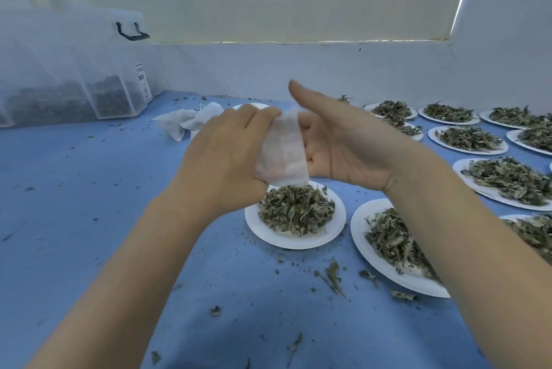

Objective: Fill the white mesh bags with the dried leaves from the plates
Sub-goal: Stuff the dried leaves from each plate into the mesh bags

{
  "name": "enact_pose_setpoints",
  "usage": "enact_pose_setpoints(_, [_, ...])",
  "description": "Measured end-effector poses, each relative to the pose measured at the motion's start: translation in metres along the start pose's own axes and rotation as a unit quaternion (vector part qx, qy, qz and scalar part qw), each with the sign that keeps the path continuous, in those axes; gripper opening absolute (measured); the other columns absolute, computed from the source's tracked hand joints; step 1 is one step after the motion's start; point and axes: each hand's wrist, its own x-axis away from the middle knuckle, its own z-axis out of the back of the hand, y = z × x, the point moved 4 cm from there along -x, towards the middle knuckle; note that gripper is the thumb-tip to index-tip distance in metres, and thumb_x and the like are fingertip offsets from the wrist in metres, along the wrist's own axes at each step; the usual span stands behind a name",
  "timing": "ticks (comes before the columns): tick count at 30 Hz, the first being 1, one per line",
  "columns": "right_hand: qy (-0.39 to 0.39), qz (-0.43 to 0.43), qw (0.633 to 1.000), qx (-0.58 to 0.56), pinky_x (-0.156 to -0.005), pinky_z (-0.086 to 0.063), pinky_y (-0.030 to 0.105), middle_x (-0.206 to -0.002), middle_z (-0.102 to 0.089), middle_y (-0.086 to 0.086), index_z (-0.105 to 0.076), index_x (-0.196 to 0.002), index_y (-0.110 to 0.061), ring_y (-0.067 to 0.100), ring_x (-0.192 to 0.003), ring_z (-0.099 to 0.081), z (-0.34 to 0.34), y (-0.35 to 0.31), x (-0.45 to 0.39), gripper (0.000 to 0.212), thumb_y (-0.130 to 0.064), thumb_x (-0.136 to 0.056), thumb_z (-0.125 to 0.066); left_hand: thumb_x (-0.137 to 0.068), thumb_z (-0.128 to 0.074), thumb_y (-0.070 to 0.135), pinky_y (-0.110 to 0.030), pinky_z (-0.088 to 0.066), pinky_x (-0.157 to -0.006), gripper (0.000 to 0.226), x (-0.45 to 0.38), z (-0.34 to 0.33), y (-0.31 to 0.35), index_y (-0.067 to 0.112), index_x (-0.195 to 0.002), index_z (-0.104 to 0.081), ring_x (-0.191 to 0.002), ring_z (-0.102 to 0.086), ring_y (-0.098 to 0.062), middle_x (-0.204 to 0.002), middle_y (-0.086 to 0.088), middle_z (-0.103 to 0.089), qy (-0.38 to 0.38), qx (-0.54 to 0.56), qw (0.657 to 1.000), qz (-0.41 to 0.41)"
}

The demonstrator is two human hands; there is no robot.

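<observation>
Head view: a white mesh bag (282,153) is pinched by the left hand (227,156) above a plate (334,228) of dried leaves (295,210); the right hand (337,141) is held open beside it. Light and limp, it is best gripped at the rim. Its long axis is held roughly upright.

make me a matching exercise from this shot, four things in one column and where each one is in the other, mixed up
Things:
1. white mesh bag
2. round white paper plate heaped with dried leaves
3. clear plastic storage box with black handle
4. crumpled pile of white mesh bags

Places:
A. far left, against the wall
B. on the blue table behind the left hand
C. held between both hands
D. directly below the held bag

Pairs: 1-C, 2-D, 3-A, 4-B
</observation>
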Motion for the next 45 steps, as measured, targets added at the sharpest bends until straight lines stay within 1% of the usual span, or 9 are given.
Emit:
enact_pose_setpoints(4, [0.071,-0.043,0.997,0.005,-0.083,-0.055,0.035,-0.1,-0.069,0.016,-0.065,-0.101,-0.002,0.025,-0.086,-0.067,0.013,0.025,-0.011,0.041,-0.038,-0.086,-0.054,-0.075,-0.061,0.032,-0.032,-0.041,-0.067,0.041,0.002,-0.032,-0.014,0.026,-0.113,-0.046,-0.092,-0.053,-0.019,-0.097,0.006,-0.053,-0.136,0.001,0.986,0.092])
enact_pose_setpoints(9, [0.063,-0.061,0.996,-0.026,-0.092,-0.051,0.038,-0.11,-0.067,0.02,-0.061,-0.113,0.002,0.033,-0.102,-0.064,0.018,0.04,-0.021,0.056,-0.043,-0.079,-0.055,-0.079,-0.058,0.022,-0.031,-0.036,-0.062,0.032,0.008,-0.048,-0.029,0.022,-0.108,-0.046,-0.09,-0.051,-0.021,-0.096,0.003,-0.05,-0.137,0.014,0.985,0.109])
enact_pose_setpoints(12, [0.134,-0.026,0.978,0.155,-0.083,-0.057,0.033,-0.093,-0.073,0.011,-0.067,-0.106,-0.009,0.023,-0.089,-0.071,0.031,0.03,-0.015,0.034,-0.038,-0.092,-0.054,-0.078,-0.056,0.018,-0.032,-0.041,-0.068,0.039,0.016,-0.052,-0.044,0.025,-0.115,-0.046,-0.095,-0.052,-0.022,-0.101,0.005,-0.054,-0.126,0.041,0.982,0.137])
enact_pose_setpoints(16, [0.222,-0.015,0.789,0.573,-0.069,-0.055,0.022,-0.078,-0.07,-0.012,-0.073,-0.095,-0.026,0.006,-0.075,-0.066,0.055,0.013,-0.002,0.018,-0.037,-0.089,-0.06,-0.077,-0.057,0.019,-0.029,-0.033,-0.071,0.048,0.018,-0.061,-0.055,0.032,-0.122,-0.045,-0.103,-0.05,-0.02,-0.113,0.007,-0.054,-0.127,0.063,0.977,0.16])
enact_pose_setpoints(18, [0.197,-0.084,0.749,0.627,-0.071,-0.052,0.025,-0.082,-0.063,-0.018,-0.07,-0.102,-0.03,0.004,-0.075,-0.062,0.063,0.018,0.001,0.023,-0.044,-0.088,-0.059,-0.077,-0.057,0.016,-0.029,-0.034,-0.073,0.049,0.011,-0.068,-0.054,0.033,-0.122,-0.046,-0.103,-0.05,-0.022,-0.114,0.005,-0.054,-0.138,0.075,0.974,0.161])
enact_pose_setpoints(21, [0.159,-0.158,0.759,0.611,-0.073,-0.05,0.023,-0.086,-0.056,-0.021,-0.061,-0.117,-0.032,0.004,-0.073,-0.064,0.068,0.03,0.003,0.043,-0.058,-0.084,-0.054,-0.076,-0.056,0.012,-0.029,-0.036,-0.074,0.05,0.005,-0.075,-0.055,0.033,-0.121,-0.047,-0.101,-0.05,-0.022,-0.111,0.004,-0.055,-0.134,0.091,0.972,0.168])
enact_pose_setpoints(26, [0.157,-0.119,0.766,0.612,-0.078,-0.035,0.019,-0.118,-0.057,-0.01,-0.054,-0.128,-0.034,0.0,-0.079,-0.05,0.066,0.046,-0.01,0.048,-0.057,-0.086,-0.052,-0.074,-0.057,0.007,-0.035,-0.04,-0.081,0.055,0.019,-0.081,-0.061,0.03,-0.123,-0.048,-0.104,-0.05,-0.022,-0.114,0.004,-0.056,-0.103,0.12,0.97,0.186])
enact_pose_setpoints(35, [0.165,-0.085,0.764,0.617,-0.047,-0.038,0.002,-0.082,-0.069,-0.004,-0.07,-0.108,-0.023,0.003,-0.068,-0.062,0.064,0.057,-0.021,0.022,-0.026,-0.087,-0.063,-0.073,-0.061,0.007,-0.031,-0.036,-0.088,0.055,0.035,-0.087,-0.062,0.031,-0.121,-0.048,-0.108,-0.049,-0.019,-0.117,0.009,-0.055,-0.106,0.143,0.967,0.18])
enact_pose_setpoints(45, [0.242,0.067,0.776,0.578,-0.066,-0.037,0.002,-0.077,-0.052,-0.029,-0.07,-0.104,-0.032,-0.012,-0.072,-0.05,0.06,0.025,-0.012,0.02,-0.032,-0.084,-0.067,-0.072,-0.064,0.01,-0.031,-0.039,-0.085,0.053,0.035,-0.084,-0.059,0.03,-0.12,-0.051,-0.105,-0.052,-0.02,-0.113,0.007,-0.058,-0.063,0.161,0.965,0.196])
